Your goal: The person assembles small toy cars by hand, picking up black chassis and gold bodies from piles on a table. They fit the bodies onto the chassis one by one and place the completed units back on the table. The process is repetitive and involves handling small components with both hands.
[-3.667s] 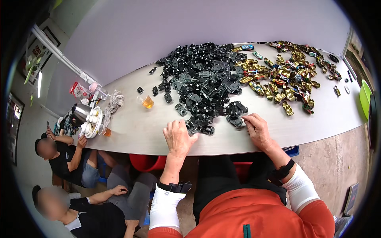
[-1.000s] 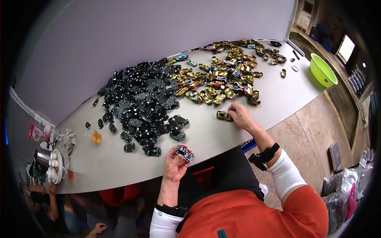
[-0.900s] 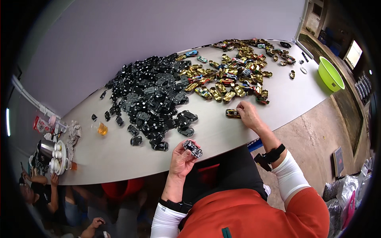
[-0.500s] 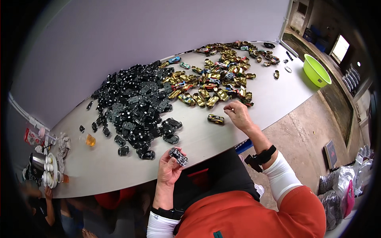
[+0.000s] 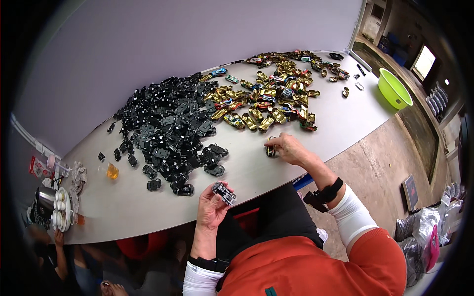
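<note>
My left hand (image 5: 209, 211) holds a black-and-grey toy car chassis (image 5: 223, 193) between thumb and fingers, over the table's near edge. To the right, my right hand (image 5: 292, 149) is closed on a gold-and-black toy car body (image 5: 270, 151) at the tabletop; the fingertips cover part of it. A large heap of black toy car chassis (image 5: 165, 126) lies in front of my left hand. Beyond my right hand spreads a heap of shiny gold toy car bodies (image 5: 266, 93), some with blue, red or green on them.
A lime-green basin (image 5: 390, 92) stands at the table's far right corner, near a white ring (image 5: 359, 86). At the left are a glass of amber drink (image 5: 112, 171), a crumpled cloth (image 5: 79, 178) and a tray with white cups (image 5: 70, 207). Another person's hand (image 5: 59, 238) touches the table edge there.
My right hand has moved left and closed on the single gold car body, which has turned from lying sideways to pointing away from me. My left hand keeps hold of the chassis.
</note>
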The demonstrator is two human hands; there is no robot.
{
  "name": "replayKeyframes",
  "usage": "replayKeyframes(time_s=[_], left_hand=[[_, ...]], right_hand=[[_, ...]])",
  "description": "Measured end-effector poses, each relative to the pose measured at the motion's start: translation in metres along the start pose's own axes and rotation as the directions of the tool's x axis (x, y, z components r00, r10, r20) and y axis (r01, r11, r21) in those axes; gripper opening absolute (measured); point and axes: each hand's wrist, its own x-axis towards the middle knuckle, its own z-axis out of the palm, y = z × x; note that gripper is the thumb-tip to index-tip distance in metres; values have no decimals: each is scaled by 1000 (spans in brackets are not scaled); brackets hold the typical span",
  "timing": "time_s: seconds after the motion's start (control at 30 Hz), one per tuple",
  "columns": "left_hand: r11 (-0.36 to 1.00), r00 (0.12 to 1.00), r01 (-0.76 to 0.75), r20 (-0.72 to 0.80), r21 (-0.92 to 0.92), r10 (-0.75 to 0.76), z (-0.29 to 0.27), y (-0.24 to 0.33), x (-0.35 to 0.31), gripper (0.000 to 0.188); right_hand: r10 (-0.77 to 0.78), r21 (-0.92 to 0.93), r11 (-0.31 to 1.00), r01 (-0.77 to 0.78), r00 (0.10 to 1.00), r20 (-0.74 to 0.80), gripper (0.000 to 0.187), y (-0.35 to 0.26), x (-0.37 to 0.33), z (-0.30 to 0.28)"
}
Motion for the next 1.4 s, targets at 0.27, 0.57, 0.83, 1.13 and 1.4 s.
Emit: replayKeyframes(time_s=[0.27, 0.57, 0.83, 1.13, 1.4], left_hand=[[1000, 1000, -19, 15, 15, 18, -1, -3, 2, 37], [992, 995, -101, -18, -69, 100, -5, -5, -1, 36], [991, 991, -129, -41, -23, 128, 2, -7, 6, 37], [990, 989, -134, -55, 36, 136, 1, -9, 6, 38], [989, 990, -123, -62, 84, 128, 3, -8, 3, 38]], right_hand=[[136, -30, 987, -156, 928, -348, 33, -6, -3, -16], [114, 390, 918, -67, 989, -98, 27, -27, 2, 7], [-57, 793, 562, 237, 967, -249, 23, -92, -54, 49], [-176, 592, 745, 306, 947, -267, 28, -103, -54, 45], [-276, 469, 785, 404, 907, -319, 31, -107, -52, 49]])
